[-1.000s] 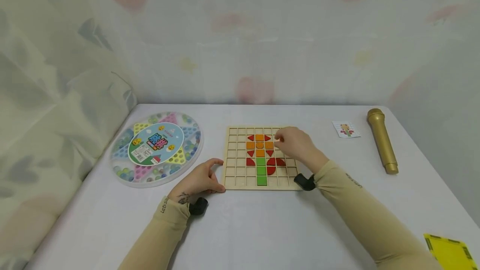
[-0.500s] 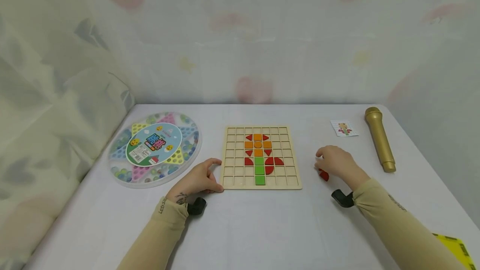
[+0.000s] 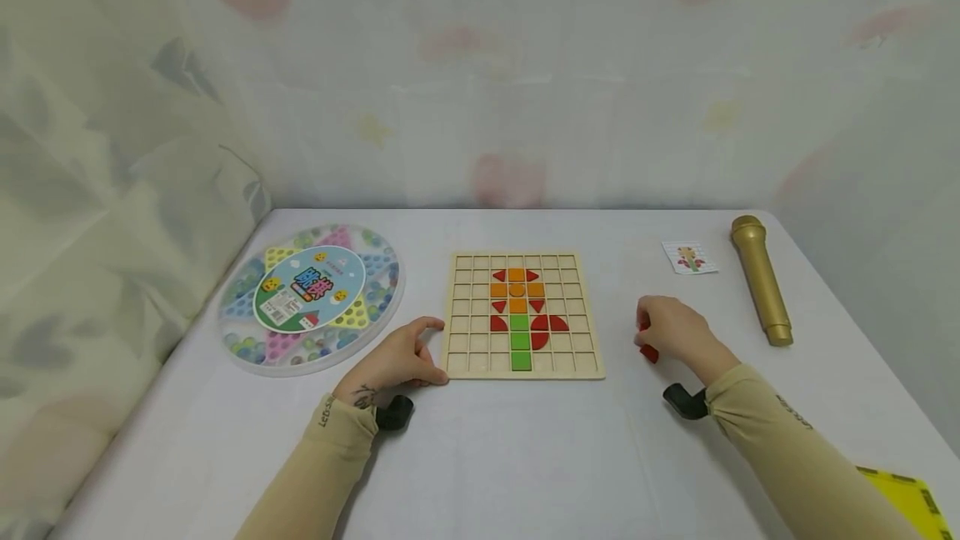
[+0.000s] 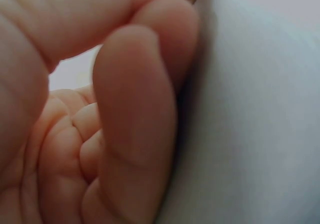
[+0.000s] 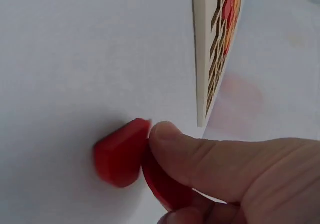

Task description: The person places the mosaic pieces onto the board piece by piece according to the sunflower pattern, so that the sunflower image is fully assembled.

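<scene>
A wooden grid board [image 3: 564, 361] lies on the table, set with green, orange and red tiles. At its left edge rests my left hand [image 3: 393, 361], forefinger extended and thumb by the near corner; the left wrist view shows its other fingers curled in. To the right of the board, my right hand [image 3: 678, 332] is low over the tabletop. Thumb and fingers pinch a red tile with a curved edge [image 5: 162, 184], partly hidden by the thumb. Right beside it, a second red tile [image 5: 120, 156] appears against the white cloth.
On the left lies a round Chinese checkers set [image 3: 311, 298]. A small paper with a drawn flower [image 3: 690, 258] sits at the back right, near a gold microphone [image 3: 761, 282]. Part of a yellow object [image 3: 903, 498] shows at the front right corner.
My right hand has left the board's upper right side and moved right to the red tiles, where its fingers have closed on one. The left hand keeps its place.
</scene>
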